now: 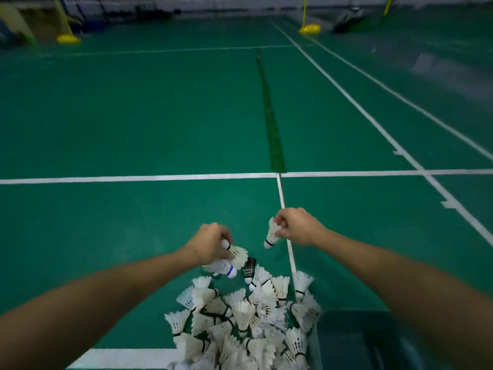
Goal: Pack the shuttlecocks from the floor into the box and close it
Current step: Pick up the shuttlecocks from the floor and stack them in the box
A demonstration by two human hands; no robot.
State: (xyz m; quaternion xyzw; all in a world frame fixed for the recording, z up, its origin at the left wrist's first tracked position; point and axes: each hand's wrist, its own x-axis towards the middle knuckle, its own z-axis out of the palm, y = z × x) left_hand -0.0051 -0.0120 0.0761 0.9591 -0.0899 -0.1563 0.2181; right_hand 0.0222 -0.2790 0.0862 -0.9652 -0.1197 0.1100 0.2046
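Both hands, left hand (212, 243) and right hand (294, 225), each grip shuttlecocks (270, 233) above the pile (240, 324) beside the box (354, 340).

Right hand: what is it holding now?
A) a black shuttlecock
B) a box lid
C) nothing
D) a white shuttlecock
D: the right hand pinches a white shuttlecock by its feathers, cork end down, above the floor.

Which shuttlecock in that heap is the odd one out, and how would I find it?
Start at the big pile of white shuttlecocks on the green floor near the bottom of the picture. Go to its far edge, just below the left hand. There lies the black-feathered shuttlecock, the only dark one among all the white ones.
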